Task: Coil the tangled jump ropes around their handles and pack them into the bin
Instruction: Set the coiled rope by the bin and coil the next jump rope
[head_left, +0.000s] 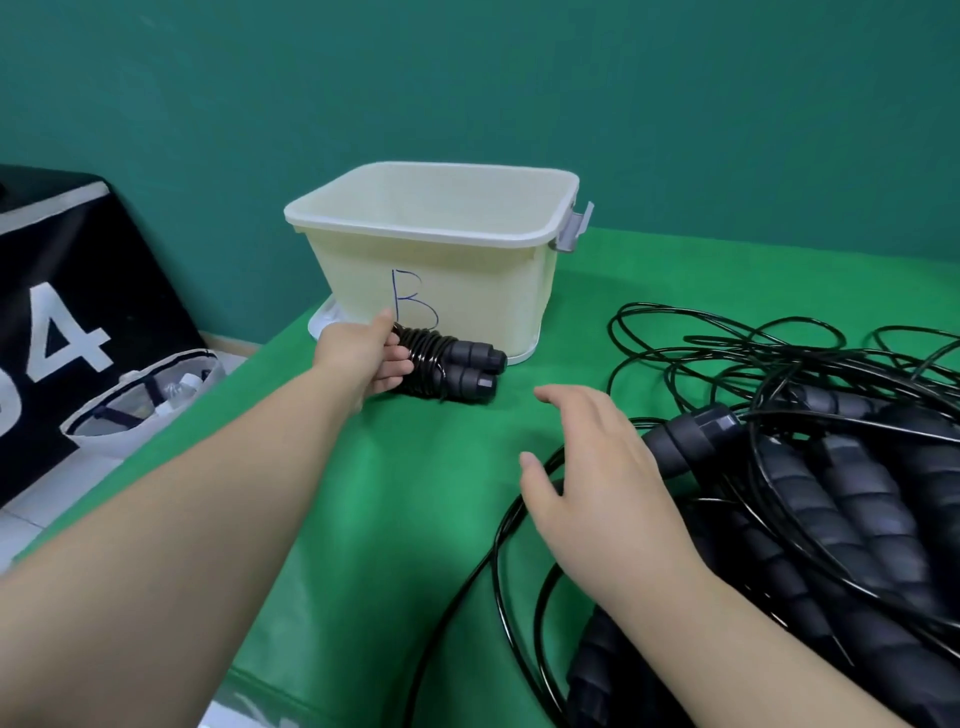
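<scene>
A cream plastic bin (467, 291) marked with a blue "B" stands at the far middle of the green table. My left hand (363, 353) grips a coiled jump rope (452, 364), its black cord wound round its two black handles, low on the table just in front of the bin. My right hand (587, 467) hovers open, fingers spread, over the table beside a tangled pile of black jump ropes (810, 467) with ribbed handles at the right. Loose cord loops (498, 571) run under my right wrist.
The bin sits on a white lid (324, 317) and has a grey latch (574, 228) on its right side. Off the table's left edge stand a black box (67, 312) with white numerals and a white bag (140, 405). A teal wall is behind.
</scene>
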